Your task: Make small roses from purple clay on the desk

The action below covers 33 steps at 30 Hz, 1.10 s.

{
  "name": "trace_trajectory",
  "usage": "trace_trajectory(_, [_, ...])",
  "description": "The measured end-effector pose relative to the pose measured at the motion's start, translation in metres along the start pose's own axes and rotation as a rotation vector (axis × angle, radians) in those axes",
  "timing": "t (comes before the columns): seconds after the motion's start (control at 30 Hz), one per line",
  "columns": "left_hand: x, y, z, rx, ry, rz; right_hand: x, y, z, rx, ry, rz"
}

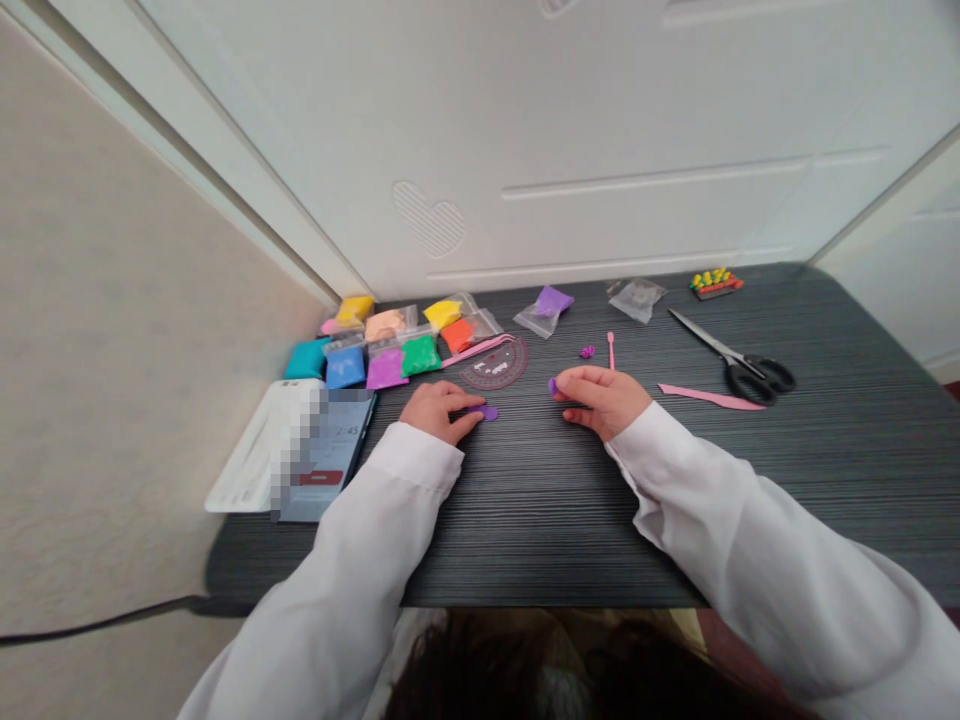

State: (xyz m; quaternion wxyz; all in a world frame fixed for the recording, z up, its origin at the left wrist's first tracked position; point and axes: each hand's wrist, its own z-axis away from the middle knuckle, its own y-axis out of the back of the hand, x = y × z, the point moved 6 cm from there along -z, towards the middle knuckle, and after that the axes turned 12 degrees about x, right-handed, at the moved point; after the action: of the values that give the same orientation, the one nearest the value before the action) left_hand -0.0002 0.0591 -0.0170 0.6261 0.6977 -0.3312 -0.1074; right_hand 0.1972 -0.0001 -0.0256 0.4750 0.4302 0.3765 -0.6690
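Note:
Between the thumb and fingers of my left hand (441, 412) is a flattened piece of purple clay (489, 412), low at the dark tabletop. My right hand (600, 400) pinches a smaller purple clay piece (553, 386), to the right of the first. Just beyond my right hand lie a small crumpled magenta lump (587, 352) and a thin pink modelling tool (611, 348), its lower end hidden behind the fingers. A clear protractor (499, 368) rests beyond my left hand, with a long pink tool (478, 350) along its upper edge.
Several bags of coloured clay, among them a green one (420, 355), crowd the back left. A phone (330, 455) and a white tray (251, 450) lie at left. Black-handled scissors (735, 360) and a pink knife (709, 397) are at right. A purple bag (551, 303) lies behind.

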Motion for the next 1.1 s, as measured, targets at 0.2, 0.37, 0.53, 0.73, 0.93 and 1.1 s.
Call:
trace_trajectory(0.2, [0.000,0.005,-0.005,-0.012,0.001,0.031,0.002,0.000,-0.002,-0.014,0.014,0.028])
trace_trajectory(0.37, [0.011,0.013,0.002,0.028,0.032,0.111,0.002,0.000,-0.002,-0.029,0.046,0.076])
trace_trajectory(0.53, [0.037,0.017,0.023,0.116,0.129,0.189,0.000,0.000,-0.003,-0.042,0.122,0.172])
trace_trajectory(0.73, [0.057,0.007,0.042,0.273,0.356,0.146,-0.004,-0.001,0.000,-0.041,0.298,0.392])
trace_trajectory(0.93, [0.061,0.004,0.053,0.404,0.414,0.063,-0.011,-0.015,0.015,0.034,0.557,0.643])
trace_trajectory(1.1, [0.064,0.011,0.060,0.482,0.273,0.089,-0.013,-0.025,0.025,0.082,0.702,0.772])
